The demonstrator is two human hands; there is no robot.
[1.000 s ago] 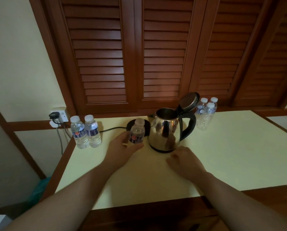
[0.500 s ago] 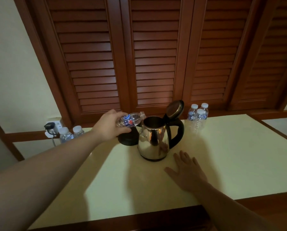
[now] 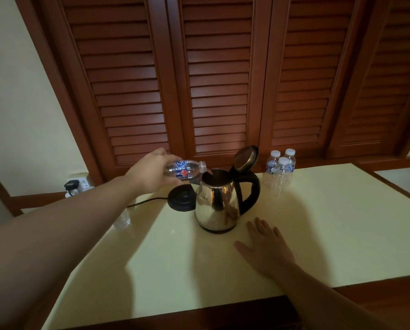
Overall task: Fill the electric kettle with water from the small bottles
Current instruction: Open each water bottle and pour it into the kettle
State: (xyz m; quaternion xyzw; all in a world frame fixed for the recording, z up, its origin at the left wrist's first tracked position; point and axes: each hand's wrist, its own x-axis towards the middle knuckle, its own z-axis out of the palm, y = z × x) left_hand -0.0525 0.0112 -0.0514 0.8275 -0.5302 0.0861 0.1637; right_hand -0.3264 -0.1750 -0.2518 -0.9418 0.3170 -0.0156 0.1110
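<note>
A person's two bare arms reach over a pale yellow table [image 3: 318, 234] that stands against dark wooden louvred doors [image 3: 218, 79]. The left hand [image 3: 149, 172] holds a small bottle [image 3: 183, 168] tipped on its side, fingers curled around its base end, the open neck pointing right over the rim of the kettle [image 3: 217, 206]. The kettle is shiny steel with a black handle on its right side; it stands upright on the table near the middle, its lid [image 3: 245, 158] swung up and back. Just left of the kettle, touching or nearly so, sits its round black base [image 3: 182, 198], with a cord running left toward a wall socket [image 3: 76, 185]. The right hand [image 3: 267, 248] lies flat on the table in front of the kettle and to its right, fingers straight and spread, holding nothing. Behind the kettle to the right stand three capped bottles [image 3: 280, 170] close together. Another bottle [image 3: 121, 219] is partly hidden beneath the left forearm.
</note>
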